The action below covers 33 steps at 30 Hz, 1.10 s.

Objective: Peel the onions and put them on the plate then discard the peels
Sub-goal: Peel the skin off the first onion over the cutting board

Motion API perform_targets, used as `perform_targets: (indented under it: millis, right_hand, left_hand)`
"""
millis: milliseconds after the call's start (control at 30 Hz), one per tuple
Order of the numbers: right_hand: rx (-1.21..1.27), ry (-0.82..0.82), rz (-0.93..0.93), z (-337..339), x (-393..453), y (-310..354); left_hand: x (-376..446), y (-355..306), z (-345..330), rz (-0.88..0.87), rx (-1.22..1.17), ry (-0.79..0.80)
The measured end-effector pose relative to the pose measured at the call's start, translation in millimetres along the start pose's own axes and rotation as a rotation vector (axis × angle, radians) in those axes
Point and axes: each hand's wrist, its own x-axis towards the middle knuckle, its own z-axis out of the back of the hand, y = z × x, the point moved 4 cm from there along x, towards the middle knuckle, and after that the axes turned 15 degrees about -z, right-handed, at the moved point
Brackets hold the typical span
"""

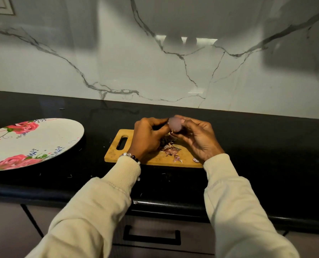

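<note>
One onion (175,124), pale and blurred, is held above the far edge of one wooden cutting board (155,155), pinched in the grip of the right hand (197,138), while the left hand (151,136) has its curled fingers closed on the onion's left side. One heap of peels (170,148) lies on the board below the hands, with two loose scraps near its front edge. One flowered plate (43,138) sits on the black table (266,138), well apart to the left, with nothing between it and the board.
</note>
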Motion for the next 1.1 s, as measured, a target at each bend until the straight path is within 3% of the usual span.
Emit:
perform_targets:
  millis: [333,667,833,1100]
  right_hand:
    - [0.029,0.012,-0.011,0.8,0.9,-0.9]
    - [0.078,0.021,-0.003,3.4,4.9,-0.6]
    - [0.065,0.020,-0.011,4.1,6.8,-2.7]
    - [0.036,0.028,-0.017,2.0,4.3,-2.6]
  left_hand:
    - [3.3,7.6,2.8,0.028,0.024,0.026]
    - [2.5,6.9,4.5,0.044,-0.035,-0.058]
    - [0.7,-4.1,4.2,-0.103,0.127,-0.016]
    - [2.7,-2.0,5.3,-0.121,0.235,0.020]
